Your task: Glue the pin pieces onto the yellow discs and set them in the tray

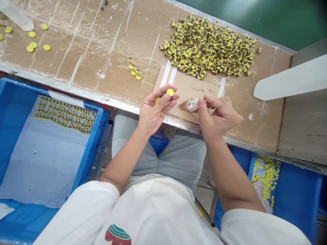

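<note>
Right, over to the left hand [150,114], holding a yellow disc [170,92] up between thumb and fingers, above the near edge of a cardboard-covered table [102,51], with two more yellow discs [157,100] tucked lower among those same fingers. And across to the right hand [221,114], pinched narrow at thumb and forefinger around a small dark piece [205,98], mostly hidden, too tiny to make out. Right by those fingertips, a small clear container [191,105] with something whitish inside, lying amid a brown, wet-looking patch on a cardboard sheet [186,84]; cannot tell whether touching the right hand or just short of it. Beyond both hands, what a heap of little yellow-and-dark figures [209,47], spread broad across the far side of the table! Left of that heap, three yellow discs with figures on top [133,71], close together. Farther left again, loose yellow discs [46,47], scattered near a white post [19,17]. Another white post [288,78], jutting in from the right. Below table level on the left, a blue tray [99,117] with a pale cloth [48,160] inside, and rows of yellow-and-dark pieces [65,114] along its far end. Down on the right, a blue bin [298,197] with a yellow scatter of small pieces [270,177] inside.
</note>
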Tool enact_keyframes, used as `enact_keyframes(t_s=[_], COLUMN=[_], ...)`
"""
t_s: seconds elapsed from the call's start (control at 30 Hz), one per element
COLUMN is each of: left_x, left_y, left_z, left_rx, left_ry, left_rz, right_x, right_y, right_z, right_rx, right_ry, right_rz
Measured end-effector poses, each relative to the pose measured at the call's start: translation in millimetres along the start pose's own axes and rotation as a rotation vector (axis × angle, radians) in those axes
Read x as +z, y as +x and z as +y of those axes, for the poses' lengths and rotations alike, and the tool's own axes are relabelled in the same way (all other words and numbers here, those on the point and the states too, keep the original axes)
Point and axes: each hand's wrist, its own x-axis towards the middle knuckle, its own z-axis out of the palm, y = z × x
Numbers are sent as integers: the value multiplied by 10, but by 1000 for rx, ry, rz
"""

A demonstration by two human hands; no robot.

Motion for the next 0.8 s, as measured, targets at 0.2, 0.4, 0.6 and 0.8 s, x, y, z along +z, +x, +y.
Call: enact_keyframes(t_s=[0.2,0.4,0.6,0.8], left_x=[16,8,12,88], left_y=[-2,-14,-39,-130], left_z=[-6,5,13,-31], left_rx=[-53,-30,31,19], left_ry=[-74,-23,3,11], left_rz=[67,32,-11,-9], right_x=[-10,19,-27,-263], right_y=[-11,-6,143,248], right_z=[25,-9,-40,-141], right_rx=[58,39,403,629], right_ry=[13,114,516,643], right_rz=[-11,39,178,-35])
